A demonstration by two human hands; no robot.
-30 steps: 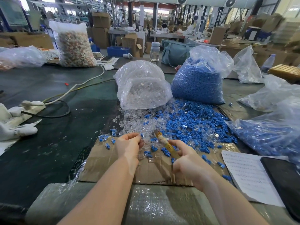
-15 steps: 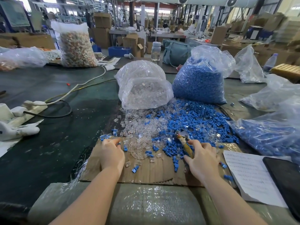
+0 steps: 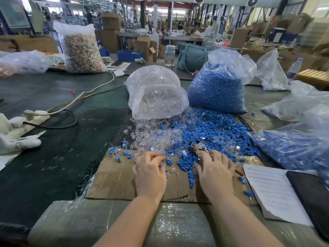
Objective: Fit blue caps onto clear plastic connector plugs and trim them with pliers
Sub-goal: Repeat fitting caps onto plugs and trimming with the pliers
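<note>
A loose heap of clear plugs (image 3: 153, 138) and a wider heap of blue caps (image 3: 213, 131) lie mixed on the table at the far edge of a cardboard sheet (image 3: 115, 179). My left hand (image 3: 149, 172) rests on the cardboard with its fingers curled down into the edge of the clear plugs; what they pinch is hidden. My right hand (image 3: 215, 170) lies over the pliers (image 3: 199, 146), whose metal head pokes out past the fingers, and its fingertips touch the blue caps. A few capped plugs (image 3: 124, 154) lie at the left.
Behind the heaps stand a bag of clear plugs (image 3: 156, 97) and a bag of blue caps (image 3: 217, 90). Another bag of blue parts (image 3: 293, 145), a printed sheet (image 3: 270, 189) and a dark tablet (image 3: 313, 196) lie at the right. A power strip (image 3: 26, 118) and cables are at the left.
My left hand moved right from the capped plugs to the clear plugs. My right hand, with the pliers, dropped from a raised hold onto the blue caps and stays there.
</note>
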